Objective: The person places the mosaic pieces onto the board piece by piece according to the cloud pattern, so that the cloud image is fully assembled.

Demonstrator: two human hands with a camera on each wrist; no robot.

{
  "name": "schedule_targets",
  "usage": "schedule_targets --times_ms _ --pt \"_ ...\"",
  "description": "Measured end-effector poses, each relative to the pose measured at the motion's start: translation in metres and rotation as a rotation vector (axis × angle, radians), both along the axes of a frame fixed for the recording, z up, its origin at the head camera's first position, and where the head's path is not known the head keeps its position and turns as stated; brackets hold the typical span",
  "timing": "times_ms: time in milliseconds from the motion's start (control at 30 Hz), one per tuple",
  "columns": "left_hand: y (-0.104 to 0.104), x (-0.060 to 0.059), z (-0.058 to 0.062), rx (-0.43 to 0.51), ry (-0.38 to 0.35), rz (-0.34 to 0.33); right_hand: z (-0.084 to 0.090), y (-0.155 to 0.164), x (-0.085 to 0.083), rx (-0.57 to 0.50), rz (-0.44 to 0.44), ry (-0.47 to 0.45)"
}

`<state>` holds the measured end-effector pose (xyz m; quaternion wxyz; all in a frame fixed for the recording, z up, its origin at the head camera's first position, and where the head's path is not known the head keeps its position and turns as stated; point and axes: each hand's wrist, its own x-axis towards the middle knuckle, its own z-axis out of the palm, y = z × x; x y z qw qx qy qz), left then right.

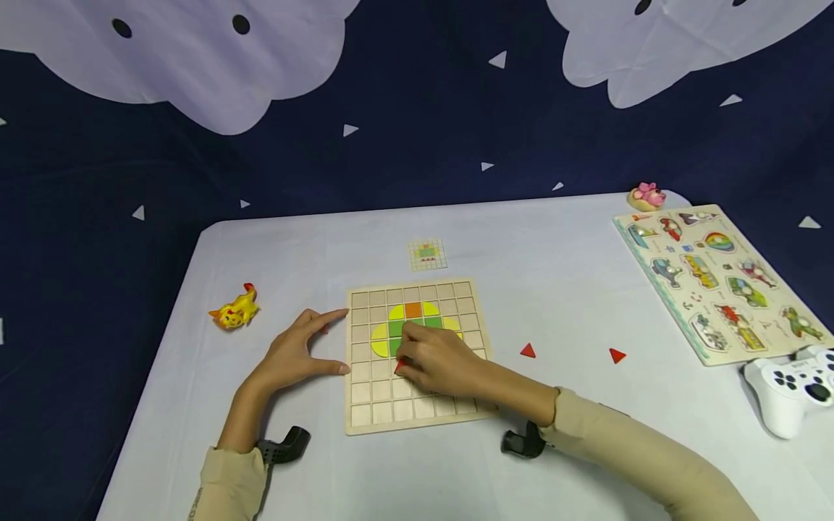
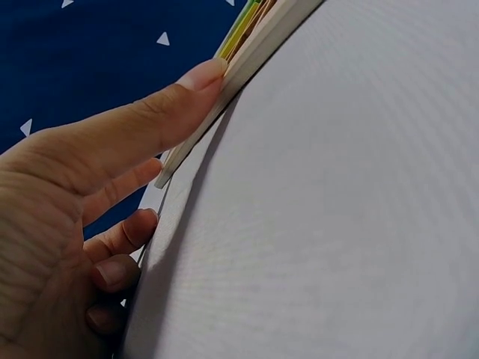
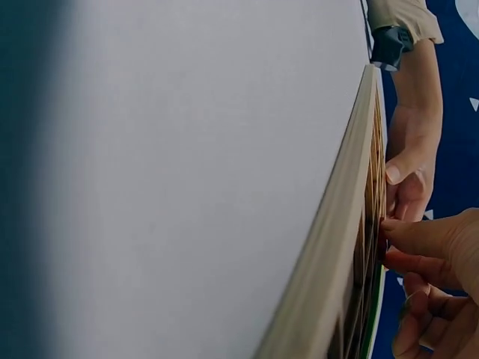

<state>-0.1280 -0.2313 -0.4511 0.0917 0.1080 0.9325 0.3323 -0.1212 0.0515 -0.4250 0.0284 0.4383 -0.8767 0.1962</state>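
Note:
A wooden grid board [image 1: 381, 414] lies on the white-covered table. Green squares, an orange square [image 1: 413, 310] and yellow rounded pieces [image 1: 380, 340] sit in its cells. My right hand [image 1: 439, 358] is over the middle of the board and pinches a small red triangle [image 1: 399, 367] at a cell below the green squares; its fingers hide part of the pattern. Along the board's left edge, the outstretched thumb and index finger of my left hand [image 1: 293, 356] touch the frame. In the left wrist view the thumb [image 2: 202, 78] presses the board's rim.
Two loose red triangles, one nearer [image 1: 528, 351] and one farther [image 1: 617, 355], lie right of the board. A pattern card [image 1: 427, 255] is behind it. A yellow toy [image 1: 236, 311] lies left; a picture puzzle [image 1: 706, 293], pink figurine [image 1: 647, 197] and white game controller [image 1: 782, 398] are right.

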Motion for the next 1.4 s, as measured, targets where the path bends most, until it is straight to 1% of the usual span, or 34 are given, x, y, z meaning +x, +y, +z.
schedule_targets --times_ms 167,433,533,633,767,867,1000,1133,1267,1400 --pt "0.0 0.0 0.001 -0.002 0.001 -0.005 -0.003 0.0 0.002 -0.041 0.0 -0.062" --pt "0.001 0.0 0.001 -0.001 0.001 -0.001 0.001 0.003 0.002 -0.032 0.001 -0.059" --pt "0.001 0.001 0.001 0.0 -0.002 0.001 0.006 0.009 0.003 -0.031 -0.017 -0.053" --pt "0.002 0.001 0.001 -0.004 -0.007 0.005 0.012 0.022 0.005 -0.037 -0.043 -0.048" --pt "0.002 0.0 0.001 -0.008 -0.01 0.01 0.019 0.049 0.007 -0.037 -0.098 -0.027" --pt "0.002 0.0 0.001 -0.011 -0.014 0.014 0.019 0.074 0.01 -0.028 -0.157 -0.009" --pt "0.002 0.001 0.001 -0.015 -0.018 0.014 0.013 0.106 0.016 -0.017 -0.257 0.02" --pt "0.001 0.0 0.002 -0.012 -0.012 0.007 0.004 0.131 0.022 -0.011 -0.349 0.072" --pt "0.0 0.0 0.002 -0.01 -0.009 0.002 -0.002 0.147 0.026 -0.017 -0.408 0.107" --pt "0.0 0.0 0.002 -0.01 -0.01 0.001 -0.006 0.156 0.027 -0.03 -0.449 0.124"
